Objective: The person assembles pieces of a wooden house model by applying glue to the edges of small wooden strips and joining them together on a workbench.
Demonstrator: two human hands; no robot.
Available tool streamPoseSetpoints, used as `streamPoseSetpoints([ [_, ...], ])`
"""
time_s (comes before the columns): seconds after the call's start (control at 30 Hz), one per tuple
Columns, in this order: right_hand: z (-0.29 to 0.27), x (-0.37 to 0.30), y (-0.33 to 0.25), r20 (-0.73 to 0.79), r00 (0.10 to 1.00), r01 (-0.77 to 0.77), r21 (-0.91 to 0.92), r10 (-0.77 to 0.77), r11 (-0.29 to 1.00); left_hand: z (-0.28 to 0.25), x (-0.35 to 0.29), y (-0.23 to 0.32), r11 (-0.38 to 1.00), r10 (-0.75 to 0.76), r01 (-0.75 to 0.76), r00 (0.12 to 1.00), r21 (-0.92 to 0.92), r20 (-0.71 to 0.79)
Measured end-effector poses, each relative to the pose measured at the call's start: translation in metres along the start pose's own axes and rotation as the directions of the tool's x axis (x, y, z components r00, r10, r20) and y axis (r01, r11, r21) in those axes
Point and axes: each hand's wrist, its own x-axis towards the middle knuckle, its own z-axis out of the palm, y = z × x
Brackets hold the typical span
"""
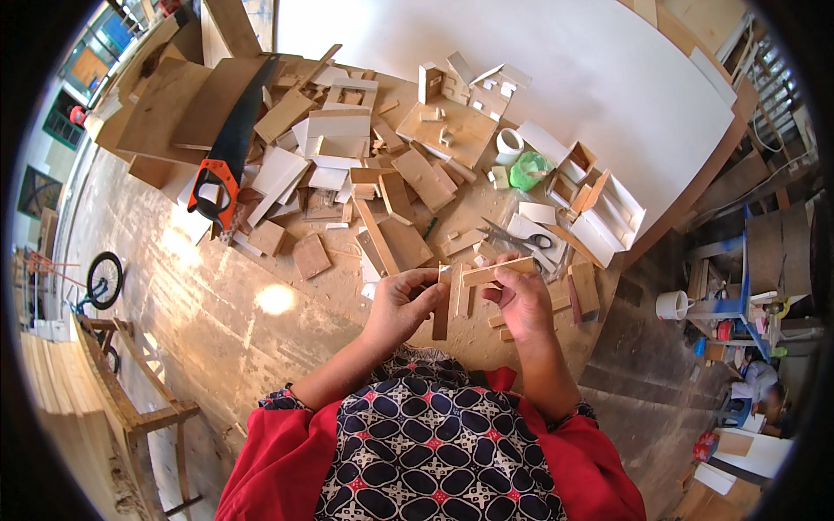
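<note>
My left hand (405, 306) pinches a narrow brown wooden strip (441, 314), which hangs upright from the fingertips. In my right hand (524, 306) is a small flat wooden piece (486, 273), gripped between thumb and fingers and lying nearly level. Slim upright wood pieces (463, 297) stand between the two hands, below the level piece; whether they are joined to it I cannot tell. Just beyond my right hand, black-handled scissors (519, 234) lie on white offcuts. Small wooden strips (560, 304) rest beside the right wrist.
A heap of wood offcuts (339, 130) covers the worktable (347, 313), with an orange-handled handsaw (217, 187) at its left. Behind the hands are a white cup (509, 144), a green plastic bag (528, 172) and a white partitioned box (615, 213). At far right, a person (760, 386) sits low.
</note>
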Motion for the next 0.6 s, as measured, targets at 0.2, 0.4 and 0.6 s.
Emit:
streamPoseSetpoints([
  [0.2, -0.008, 0.005, -0.025, 0.305, 0.946, 0.016, -0.384, 0.111, 0.923, -0.003, 0.001, 0.001, 0.998, -0.033, 0.032, 0.999, 0.056, 0.014],
  [0.4, -0.005, 0.007, -0.033, 0.363, 0.902, 0.067, -0.651, 0.232, 0.756, -0.007, 0.002, -0.008, 0.993, -0.014, 0.010, 1.000, 0.115, 0.028],
  [0.6, -0.004, 0.012, -0.027, 0.375, 0.903, 0.115, -0.680, 0.209, 0.724, -0.007, 0.000, 0.000, 0.985, -0.009, 0.000, 0.999, 0.170, 0.049],
])
